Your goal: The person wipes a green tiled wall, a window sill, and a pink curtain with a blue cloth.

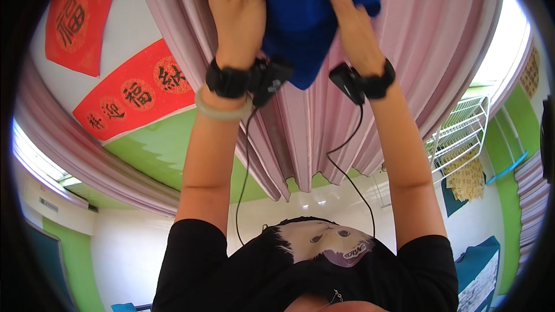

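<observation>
A dark blue cloth (pixel 299 21) hangs between my raised hands at the top of the picture, its lower end narrowing to a point. On its left side my left hand (pixel 238 13) holds it; the fingertips run out at the upper edge. My right hand (pixel 353 26) grips the other side, thumb up and the remaining fingers mostly hidden by the cloth. Both wrists carry black straps with small black devices and cables. A pale bangle (pixel 223 110) circles my left forearm. Behind the cloth falls a pink pleated curtain (pixel 416 52).
Red paper hangings (pixel 134 91) with writing are on the wall at left. A white wire rack (pixel 461 125) stands at right beside yellowish sheets (pixel 464 173) bearing writing. The thin black cables (pixel 246 173) run down from my wrists towards my black T-shirt (pixel 269 277).
</observation>
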